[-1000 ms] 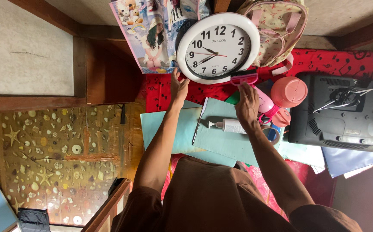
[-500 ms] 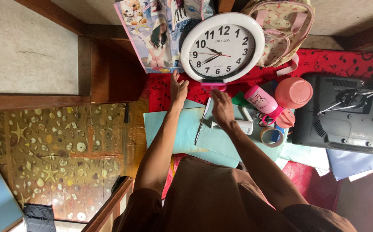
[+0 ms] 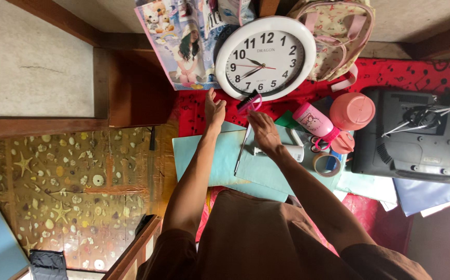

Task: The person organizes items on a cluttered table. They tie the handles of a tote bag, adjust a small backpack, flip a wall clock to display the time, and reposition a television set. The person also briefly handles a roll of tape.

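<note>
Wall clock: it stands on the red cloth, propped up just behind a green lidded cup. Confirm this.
Not quite. The head view shows the wall clock on the red cloth, but the lidded cup is pink and stands to its right, not in front.

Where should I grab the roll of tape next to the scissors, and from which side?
Take the tape roll by its ring wall, one finger in the open centre, one outside. It lies flat on the light blue paper, hole up. Come from above on its near edge; scissors and pink bottle crowd the far side.
</note>
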